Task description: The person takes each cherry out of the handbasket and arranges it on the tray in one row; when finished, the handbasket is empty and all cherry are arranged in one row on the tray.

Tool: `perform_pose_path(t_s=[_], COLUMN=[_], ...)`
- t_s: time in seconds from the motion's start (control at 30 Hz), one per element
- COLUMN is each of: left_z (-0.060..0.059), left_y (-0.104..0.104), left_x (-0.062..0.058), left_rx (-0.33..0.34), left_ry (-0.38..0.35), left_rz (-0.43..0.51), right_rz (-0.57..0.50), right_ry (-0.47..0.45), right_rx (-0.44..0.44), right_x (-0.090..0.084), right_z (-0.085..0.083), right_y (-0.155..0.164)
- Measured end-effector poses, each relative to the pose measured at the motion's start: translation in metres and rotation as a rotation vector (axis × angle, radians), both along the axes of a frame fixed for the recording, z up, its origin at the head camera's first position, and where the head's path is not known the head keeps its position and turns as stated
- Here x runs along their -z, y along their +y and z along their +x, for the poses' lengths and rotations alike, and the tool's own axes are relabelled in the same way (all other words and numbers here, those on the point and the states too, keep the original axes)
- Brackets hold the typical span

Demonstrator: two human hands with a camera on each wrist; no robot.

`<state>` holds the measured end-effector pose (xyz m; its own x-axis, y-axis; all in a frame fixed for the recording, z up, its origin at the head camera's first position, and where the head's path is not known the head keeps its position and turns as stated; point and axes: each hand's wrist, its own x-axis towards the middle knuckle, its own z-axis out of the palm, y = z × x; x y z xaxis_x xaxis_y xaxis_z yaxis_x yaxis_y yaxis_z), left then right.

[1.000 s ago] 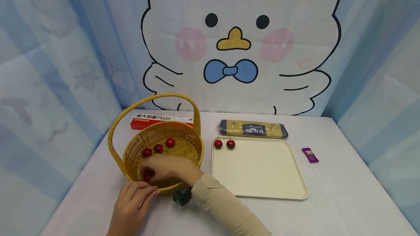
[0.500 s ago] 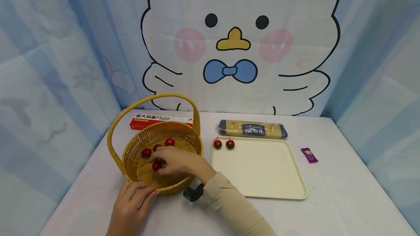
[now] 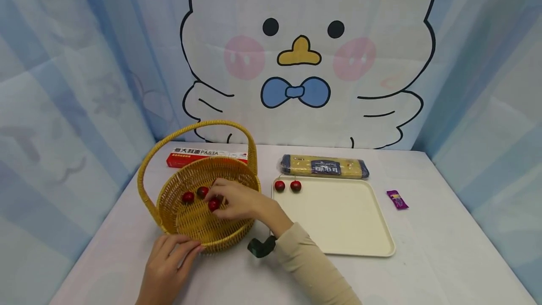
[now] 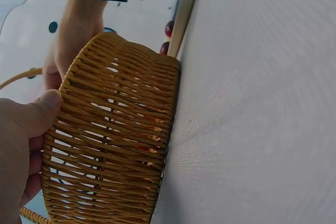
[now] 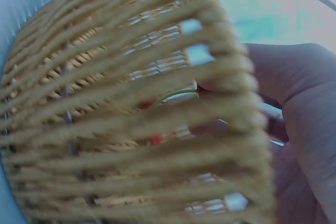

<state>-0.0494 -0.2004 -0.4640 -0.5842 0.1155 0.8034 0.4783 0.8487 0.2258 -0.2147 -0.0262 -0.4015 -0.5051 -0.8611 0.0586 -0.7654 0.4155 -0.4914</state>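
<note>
Right hand (image 3: 237, 200), inside the wicker basket (image 3: 199, 225), pinches a red cherry (image 3: 213, 204) betw. fingertips; left hand (image 3: 167, 267) rests w/ relaxed, straight fingers against the basket's near outer wall. Two more cherries (image 3: 195, 194) lie on the basket floor, just left of the held one. To the right on the worktop (image 3: 444, 258): cream tray (image 3: 338, 220) w/ two cherries (image 3: 287, 185) in its far-left corner, pasta bag (image 3: 323, 166) behind it, red pasta box (image 3: 203, 155) behind the basket, purple sachet (image 3: 397, 199) well apart.

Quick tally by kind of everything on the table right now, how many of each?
Cherries: 5 in sight, two in the basket, one pinched by the right hand, two on the tray
Baskets: 1
Trays: 1
Pasta packs: 2
Purple sachets: 1
Total: 10
</note>
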Motion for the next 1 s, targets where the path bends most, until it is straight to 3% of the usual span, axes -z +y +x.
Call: perform_pose_path(t_s=[0.43, 0.7, 1.0], left_z=[0.001, -0.002, 0.0], left_y=[-0.002, 0.0, 0.001], left_x=[0.0, 0.003, 0.001], left_rx=[-0.011, 0.013, 0.005], left_ry=[-0.034, 0.021, 0.001], left_rz=[-0.001, 0.016, 0.013], right_rz=[-0.121, -0.195, -0.221], right_ry=[-0.007, -0.006, -0.007], right_rx=[0.07, 0.073, 0.138], right_x=[-0.013, -0.017, -0.017], right_z=[-0.004, -0.005, -0.006], right_y=[0.035, 0.065, 0.104])
